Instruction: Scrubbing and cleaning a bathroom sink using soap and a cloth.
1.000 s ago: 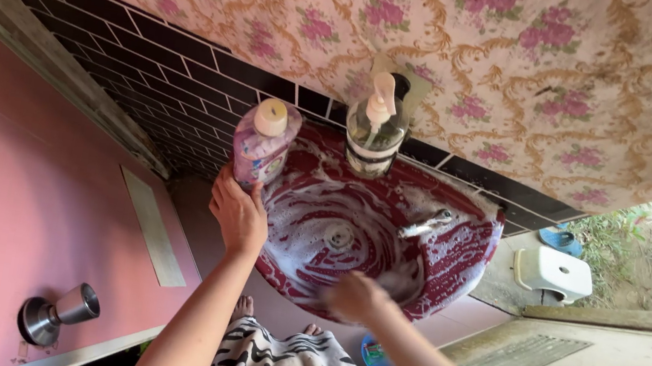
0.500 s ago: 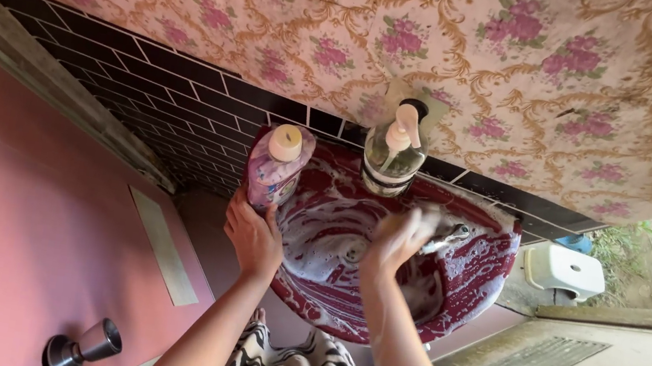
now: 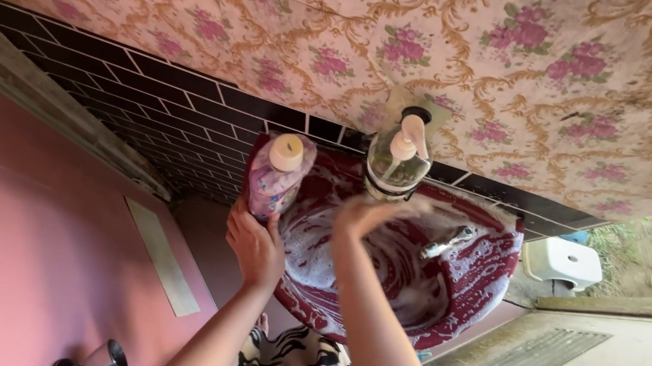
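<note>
Resting on the near rim of the soapy red sink (image 3: pixel 495 260), the left hand (image 3: pixel 255 243) is seen, fingers curled just below the pink bottle (image 3: pixel 279 176). Farther back, the blurred right hand (image 3: pixel 369 212) sits under the upright pump bottle (image 3: pixel 396 161); its fingers cannot be told.

A dark red basin (image 3: pixel 479 262), streaked with white foam, is seen at centre. At 10 o'clock of it, a pink floral bottle (image 3: pixel 277 174) with a cream cap is found. Black tiles (image 3: pixel 142 91) are edged in white beneath cream wallpaper (image 3: pixel 416 42) patterned with pink roses and gold scrolls.
</note>
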